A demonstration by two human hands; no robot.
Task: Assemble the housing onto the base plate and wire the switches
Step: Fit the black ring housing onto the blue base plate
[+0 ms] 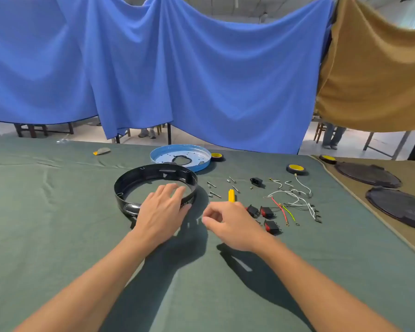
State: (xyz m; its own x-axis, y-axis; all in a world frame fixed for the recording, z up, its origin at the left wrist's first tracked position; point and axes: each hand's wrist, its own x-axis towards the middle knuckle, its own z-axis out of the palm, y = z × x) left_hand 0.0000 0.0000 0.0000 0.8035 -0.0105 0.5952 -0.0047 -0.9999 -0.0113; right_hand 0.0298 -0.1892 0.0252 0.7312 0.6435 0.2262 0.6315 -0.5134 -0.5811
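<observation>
A black ring-shaped housing lies on the green cloth at centre. My left hand rests flat over its near rim, fingers spread, gripping nothing. Behind it sits the round blue base plate, dish side up. My right hand hovers right of the housing with fingers loosely curled and thumb near forefinger; I see nothing in it. Three black-and-red rocker switches lie just right of that hand. White, red and yellow-green wires sprawl beyond them. A yellow-handled tool pokes out behind my right hand.
Several screws and a black socket lie between the housing and the wires. Yellow tape rolls sit at the back right. Two dark round covers rest on a brown cloth at the right. Blue curtains hang behind the table.
</observation>
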